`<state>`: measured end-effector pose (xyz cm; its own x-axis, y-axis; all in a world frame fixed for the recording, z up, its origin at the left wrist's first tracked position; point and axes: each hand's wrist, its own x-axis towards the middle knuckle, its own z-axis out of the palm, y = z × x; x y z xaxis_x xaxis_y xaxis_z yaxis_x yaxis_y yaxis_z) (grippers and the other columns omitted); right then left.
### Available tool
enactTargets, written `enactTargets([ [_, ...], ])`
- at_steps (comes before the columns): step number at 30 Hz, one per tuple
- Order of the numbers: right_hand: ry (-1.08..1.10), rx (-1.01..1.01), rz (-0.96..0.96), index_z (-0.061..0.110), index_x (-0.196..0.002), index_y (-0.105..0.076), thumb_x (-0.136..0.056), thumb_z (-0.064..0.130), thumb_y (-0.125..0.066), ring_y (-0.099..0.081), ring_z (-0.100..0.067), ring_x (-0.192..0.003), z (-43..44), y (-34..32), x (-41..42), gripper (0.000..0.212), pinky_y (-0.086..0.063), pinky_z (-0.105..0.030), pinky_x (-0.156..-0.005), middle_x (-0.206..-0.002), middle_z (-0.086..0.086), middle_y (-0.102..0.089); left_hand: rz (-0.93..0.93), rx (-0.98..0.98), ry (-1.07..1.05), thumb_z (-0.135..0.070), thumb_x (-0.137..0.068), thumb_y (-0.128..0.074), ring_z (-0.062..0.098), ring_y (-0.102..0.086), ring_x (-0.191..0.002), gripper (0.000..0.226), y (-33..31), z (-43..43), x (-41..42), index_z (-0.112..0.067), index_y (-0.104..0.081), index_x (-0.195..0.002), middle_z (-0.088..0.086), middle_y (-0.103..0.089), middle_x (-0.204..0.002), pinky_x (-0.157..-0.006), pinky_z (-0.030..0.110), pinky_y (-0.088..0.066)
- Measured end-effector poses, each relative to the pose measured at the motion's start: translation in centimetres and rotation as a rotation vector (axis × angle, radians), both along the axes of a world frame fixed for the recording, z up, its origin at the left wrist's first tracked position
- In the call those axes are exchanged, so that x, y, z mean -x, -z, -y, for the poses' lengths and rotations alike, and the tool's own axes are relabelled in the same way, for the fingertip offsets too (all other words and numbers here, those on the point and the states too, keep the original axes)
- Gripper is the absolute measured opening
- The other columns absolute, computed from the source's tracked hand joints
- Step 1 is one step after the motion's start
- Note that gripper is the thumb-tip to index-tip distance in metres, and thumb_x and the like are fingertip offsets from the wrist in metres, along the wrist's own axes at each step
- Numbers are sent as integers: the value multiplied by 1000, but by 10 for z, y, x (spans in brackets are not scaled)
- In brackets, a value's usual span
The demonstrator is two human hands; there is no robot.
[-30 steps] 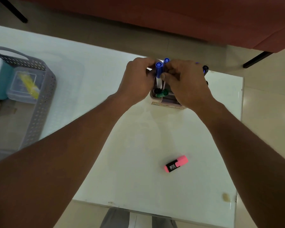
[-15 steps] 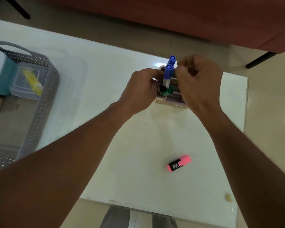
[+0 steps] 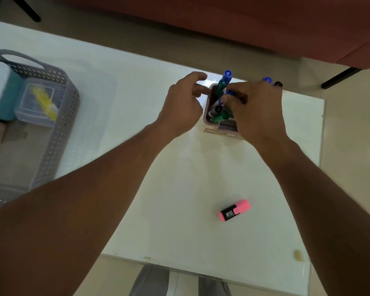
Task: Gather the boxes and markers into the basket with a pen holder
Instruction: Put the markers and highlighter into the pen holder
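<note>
At the far left the grey basket (image 3: 58,116) stands on the white worktop (image 3: 137,86). Inside it lie a teal box (image 3: 4,95) and, just beside it, a clear box (image 3: 37,103) with something yellow in it.

The left arm reaches forward from the lower left. The left hand (image 3: 182,107) shows its back and is just left of the pen holder (image 3: 208,110). Its fingers are loosely curled, and the index finger goes toward the left wall of the holder and seems to touch it. The grip is narrow, with nothing between thumb and index.

The pen holder stands near the far edge of the worktop, between the two hands. In it a blue-capped marker (image 3: 227,76) stands tilted with its cap well above the rim, and a green marker (image 3: 221,117) leans lower, near the front wall.

The right arm comes from the lower right. The right hand (image 3: 259,112) bends over the right half of the holder with the knuckles up. Its grip is closed around a bundle of markers (image 3: 266,79) — a blue cap and a dark cap stick out beyond the knuckles. How many it holds I cannot tell.

Nearer to the person and well apart from the holder, a pink highlighter (image 3: 234,210) with a black label lies flat on the worktop.
</note>
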<state>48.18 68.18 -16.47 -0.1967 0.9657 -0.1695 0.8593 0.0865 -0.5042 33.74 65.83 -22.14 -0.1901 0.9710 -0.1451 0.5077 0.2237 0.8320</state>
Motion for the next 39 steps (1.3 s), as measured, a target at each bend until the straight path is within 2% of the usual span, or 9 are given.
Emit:
enactTargets([
  [2, 59, -14, -70, 17, -119, -65, -94, 29, -62, -63, -7, -87, -1, 1, -1, 27, -39, -2, -71, -99, 7, -66, 4, -16, -38, 14, -82, -43, 10, -61, -101, 56, 6, 7, 5, -11, -53, -131, 2, -69, -113, -84, 11, -48],
  [4, 75, -33, -85, 16, -108, -67, -92, 29, -64, -60, -5, -78, -1, 2, 0, 21, -36, -6, -62, -88, 8, -63, 12, -60, -87, 12, -82, -41, 11, -64, -96, 48, 16, 17, 17, -7, -58, -123, 4, -71, -106, -88, 18, -52],
  [10, 24, -50, -60, 15, -109, -68, -93, 26, -63, -63, -10, -86, 3, 7, -1, 20, -46, -19, -79, -101, 0, -71, -148, 23, -127, 6, -78, -48, 4, -60, -81, 36, 37, 87, 68, -12, -69, -101, -3, -71, -94, -70, 6, -41],
  [15, 140, -293, -230, 15, -114, -66, -92, 6, -49, -62, -2, -93, 41, -5, 0, 29, -52, -20, -91, -102, 15, -60, -179, 238, -190, 8, -68, -50, 13, -53, -93, 45, 43, 151, 104, -16, -64, -103, -5, -64, -104, -80, 26, -45],
  [20, 69, -474, -382, 6, -99, -69, -80, -6, -48, -65, -23, -90, 94, 9, 17, 31, -55, -31, -75, -99, -4, -70, -335, 268, -3, -15, -73, -71, 20, -53, -97, 35, 53, 188, 121, -19, -63, -107, -2, -59, -104, -86, 33, -43],
  [25, 39, -275, -419, 10, -99, -70, -78, -10, -50, -64, -20, -87, 136, 39, 34, 35, -52, -27, -68, -99, -1, -69, -444, 248, 64, -4, -84, -66, 27, -57, -94, 24, 49, 179, 116, -15, -68, -104, 3, -64, -99, -85, 37, -46],
  [31, 129, 244, -517, 21, -123, -60, -94, 21, -61, -60, 6, -90, 139, 40, 42, 29, -48, -7, -63, -106, 10, -66, -53, 56, 45, -10, -87, -69, 9, -64, -87, 23, 11, 127, 67, -18, -71, -108, -3, -69, -100, -77, 20, -51],
  [37, 206, -12, -607, 16, -122, -63, -95, 28, -60, -67, -7, -92, 86, -4, 27, 30, -60, -28, -71, -105, 6, -69, 188, -143, 18, -6, -82, -72, 4, -67, -88, 25, -58, 60, 7, -19, -71, -103, -14, -70, -93, -75, 17, -56],
  [39, 214, -121, -596, 12, -113, -67, -96, 26, -59, -66, 0, -84, 66, -21, 15, 24, -56, -18, -69, -95, 5, -70, 232, -196, 30, -7, -80, -74, 4, -69, -88, 25, -76, 43, -3, -15, -72, -104, -9, -72, -93, -77, 20, -58],
])
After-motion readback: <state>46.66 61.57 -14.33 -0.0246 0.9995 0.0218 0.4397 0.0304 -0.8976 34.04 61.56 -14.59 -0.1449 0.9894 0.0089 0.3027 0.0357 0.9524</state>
